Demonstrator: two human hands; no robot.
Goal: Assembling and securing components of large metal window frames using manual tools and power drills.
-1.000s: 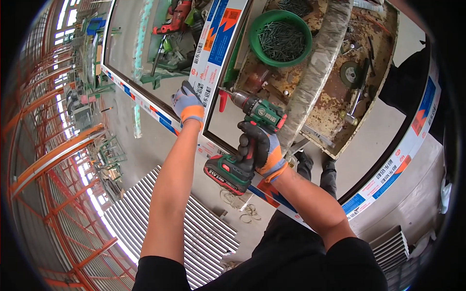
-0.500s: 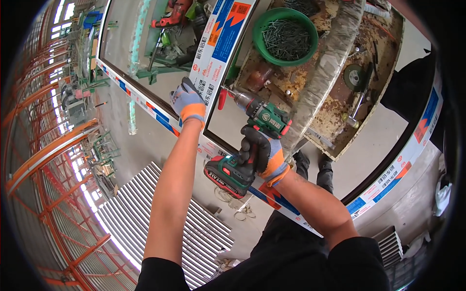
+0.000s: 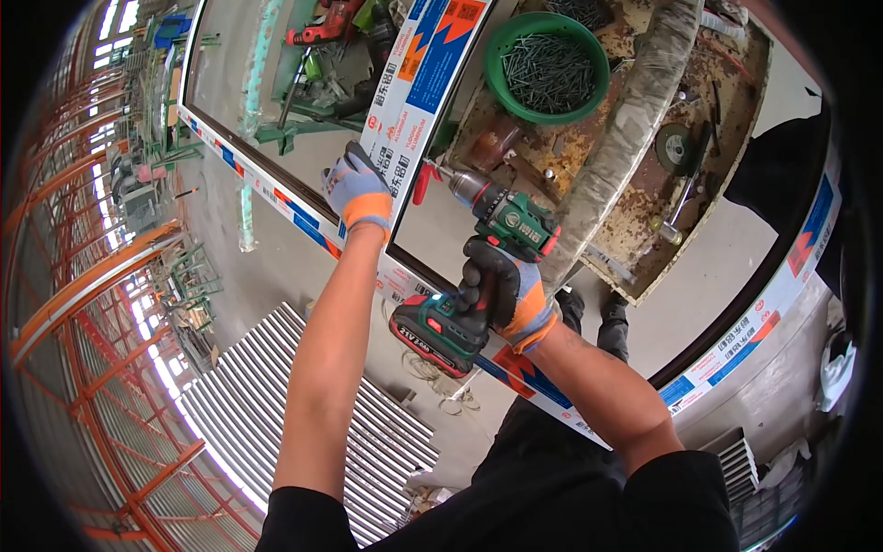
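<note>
My right hand (image 3: 504,287), in a grey and orange glove, grips the handle of a green and black cordless drill (image 3: 478,262) with a red battery base. Its bit points left at the upright white bar of an aluminium frame (image 3: 416,101) wrapped in blue, white and orange film. My left hand (image 3: 357,191), gloved the same way, is pressed on that bar just left of the drill tip. A red clamp-like piece (image 3: 421,180) sits by the bit. The frame's lower rail (image 3: 717,363) runs under my right forearm.
A green bowl (image 3: 549,67) full of screws stands on a rusty, cluttered worktable (image 3: 644,184) beyond the frame. A pale wrapped tube (image 3: 635,120) lies across it. Stacked grey profiles (image 3: 276,405) lie on the floor below left. Orange steel racks (image 3: 83,304) line the left side.
The drill and my right hand have shifted slightly up and toward the upright bar. My left hand has stayed on the bar.
</note>
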